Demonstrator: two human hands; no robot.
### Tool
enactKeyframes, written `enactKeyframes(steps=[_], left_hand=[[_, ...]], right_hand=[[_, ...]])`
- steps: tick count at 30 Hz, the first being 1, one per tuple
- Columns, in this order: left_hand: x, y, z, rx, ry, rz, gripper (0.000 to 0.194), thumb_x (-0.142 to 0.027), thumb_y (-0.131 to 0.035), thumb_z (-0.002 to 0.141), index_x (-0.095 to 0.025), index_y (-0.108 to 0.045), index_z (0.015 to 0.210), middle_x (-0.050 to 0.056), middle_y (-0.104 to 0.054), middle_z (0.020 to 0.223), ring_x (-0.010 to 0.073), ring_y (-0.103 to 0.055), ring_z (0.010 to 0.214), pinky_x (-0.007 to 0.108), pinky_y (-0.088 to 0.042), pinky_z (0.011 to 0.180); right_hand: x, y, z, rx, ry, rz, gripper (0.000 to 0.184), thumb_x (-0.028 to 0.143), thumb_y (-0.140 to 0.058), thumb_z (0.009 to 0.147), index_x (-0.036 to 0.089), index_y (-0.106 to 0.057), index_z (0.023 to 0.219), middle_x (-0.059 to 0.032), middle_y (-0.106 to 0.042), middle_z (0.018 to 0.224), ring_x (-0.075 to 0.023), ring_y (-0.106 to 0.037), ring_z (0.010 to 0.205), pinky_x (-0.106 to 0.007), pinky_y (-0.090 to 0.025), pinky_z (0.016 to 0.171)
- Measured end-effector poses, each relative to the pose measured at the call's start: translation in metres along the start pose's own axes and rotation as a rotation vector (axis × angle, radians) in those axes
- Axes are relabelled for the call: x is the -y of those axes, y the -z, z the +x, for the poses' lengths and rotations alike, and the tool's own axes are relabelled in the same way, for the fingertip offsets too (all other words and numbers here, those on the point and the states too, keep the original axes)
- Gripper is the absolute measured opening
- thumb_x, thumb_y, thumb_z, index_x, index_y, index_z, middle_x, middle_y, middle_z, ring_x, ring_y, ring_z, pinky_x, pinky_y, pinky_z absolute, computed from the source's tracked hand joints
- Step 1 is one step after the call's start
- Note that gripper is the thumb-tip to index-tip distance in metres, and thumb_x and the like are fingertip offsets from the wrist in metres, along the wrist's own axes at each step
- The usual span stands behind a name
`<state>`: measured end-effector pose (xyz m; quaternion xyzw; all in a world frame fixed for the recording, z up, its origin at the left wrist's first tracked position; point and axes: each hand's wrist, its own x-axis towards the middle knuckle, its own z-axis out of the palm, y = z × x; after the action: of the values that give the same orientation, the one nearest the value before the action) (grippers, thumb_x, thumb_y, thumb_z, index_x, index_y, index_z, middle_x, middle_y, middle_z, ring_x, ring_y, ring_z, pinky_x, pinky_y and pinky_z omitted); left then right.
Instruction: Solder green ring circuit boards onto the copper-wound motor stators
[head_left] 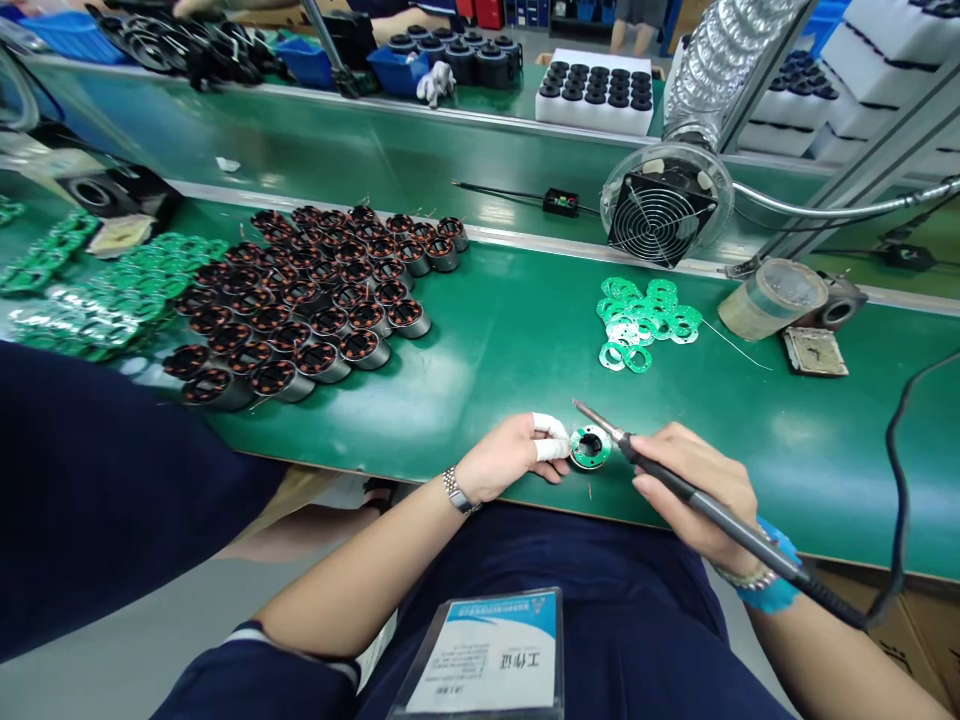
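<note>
My left hand (517, 455), with white wraps on its fingertips, is closed on the edge of a motor stator (576, 463) near the front of the bench. A green ring-shaped circuit board (591, 448) lies on top of it, dark in the middle. My right hand (701, 490) grips a soldering iron (667, 480) by its dark handle. The iron's bare metal tip points up and left, just above the ring board; whether it touches cannot be made out. A short thin wire (590, 491) lies on the bench in front of the stator.
Several copper-wound stators (315, 300) crowd the bench at left, beside green board panels (127, 290). Loose green rings (645, 315) lie ahead. A fan (660, 215) with a silver duct, a round container (772, 298) and a sponge tray (816, 352) stand right. The iron's cord (896, 480) loops at right.
</note>
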<state>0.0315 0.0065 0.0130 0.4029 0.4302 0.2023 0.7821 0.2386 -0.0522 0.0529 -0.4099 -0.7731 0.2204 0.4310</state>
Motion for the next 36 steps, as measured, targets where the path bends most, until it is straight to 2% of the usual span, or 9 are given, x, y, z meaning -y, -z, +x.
enactKeyframes(steps=[7,17,22,27,29,32,34,36], left_hand=[[-0.004,0.000,0.002,0.005,0.038,-0.008,0.015,-0.023,-0.069,0.064,-0.010,-0.061,0.065,0.003,-0.062,0.058,0.0105,-0.060,0.055,0.021,-0.052,0.054],[-0.002,0.001,0.001,0.000,0.036,-0.025,0.013,-0.021,-0.069,0.064,-0.010,-0.061,0.065,0.003,-0.062,0.059,0.0110,-0.061,0.056,0.022,-0.052,0.056],[-0.003,0.000,0.002,-0.005,0.038,-0.023,0.016,-0.022,-0.070,0.063,-0.010,-0.060,0.066,0.003,-0.061,0.060,0.0117,-0.061,0.057,0.023,-0.052,0.057],[-0.002,-0.001,0.002,-0.003,0.022,0.012,0.016,-0.023,-0.067,0.066,-0.011,-0.057,0.068,0.003,-0.061,0.061,0.0118,-0.061,0.057,0.025,-0.052,0.059],[0.003,-0.001,-0.002,-0.043,-0.058,0.083,0.015,-0.024,-0.066,0.069,-0.013,-0.057,0.071,0.003,-0.062,0.063,0.0128,-0.061,0.060,0.026,-0.052,0.060],[0.013,0.001,-0.010,-0.158,-0.383,0.398,0.011,-0.024,-0.064,0.073,-0.015,-0.062,0.080,0.005,-0.065,0.077,0.0153,-0.062,0.073,0.029,-0.051,0.071],[0.020,0.002,-0.015,-0.144,-0.599,0.651,0.011,-0.023,-0.063,0.076,-0.019,-0.067,0.085,0.006,-0.066,0.086,0.0157,-0.062,0.081,0.030,-0.049,0.077],[0.024,0.000,-0.016,-0.066,-0.700,0.777,0.011,-0.023,-0.062,0.077,-0.021,-0.070,0.085,0.006,-0.066,0.088,0.0155,-0.062,0.081,0.029,-0.049,0.077]], right_hand=[[0.001,0.009,0.000,0.111,-0.088,0.046,0.021,0.012,-0.055,0.081,0.017,-0.066,0.097,-0.0057,-0.064,0.070,-0.0172,-0.057,0.065,-0.030,-0.047,0.057],[0.001,0.011,0.001,0.155,-0.082,0.050,0.020,0.015,-0.054,0.083,0.018,-0.066,0.098,-0.0055,-0.065,0.070,-0.0173,-0.059,0.065,-0.031,-0.048,0.056],[-0.006,0.010,0.002,0.106,-0.098,0.005,0.021,0.016,-0.054,0.085,0.020,-0.061,0.104,-0.0053,-0.067,0.082,-0.0166,-0.062,0.071,-0.029,-0.050,0.062],[-0.026,-0.007,0.008,0.253,-0.104,0.008,0.028,0.020,-0.057,0.085,0.022,-0.052,0.113,-0.0077,-0.064,0.108,-0.0193,-0.062,0.099,-0.031,-0.051,0.085],[-0.032,-0.014,0.009,0.273,-0.122,0.022,0.031,0.022,-0.059,0.084,0.023,-0.051,0.114,-0.0071,-0.063,0.110,-0.0183,-0.062,0.098,-0.030,-0.051,0.085],[-0.034,-0.020,0.004,0.238,-0.154,-0.001,0.031,0.022,-0.060,0.084,0.023,-0.051,0.113,-0.0061,-0.063,0.109,-0.0173,-0.063,0.096,-0.029,-0.051,0.084],[-0.033,-0.022,-0.001,0.199,-0.164,-0.040,0.033,0.021,-0.060,0.083,0.022,-0.050,0.114,-0.0062,-0.062,0.108,-0.0176,-0.062,0.096,-0.030,-0.050,0.085],[-0.029,-0.025,-0.008,0.154,-0.175,-0.088,0.035,0.020,-0.061,0.082,0.021,-0.050,0.115,-0.0063,-0.062,0.106,-0.0178,-0.061,0.094,-0.030,-0.051,0.083]])
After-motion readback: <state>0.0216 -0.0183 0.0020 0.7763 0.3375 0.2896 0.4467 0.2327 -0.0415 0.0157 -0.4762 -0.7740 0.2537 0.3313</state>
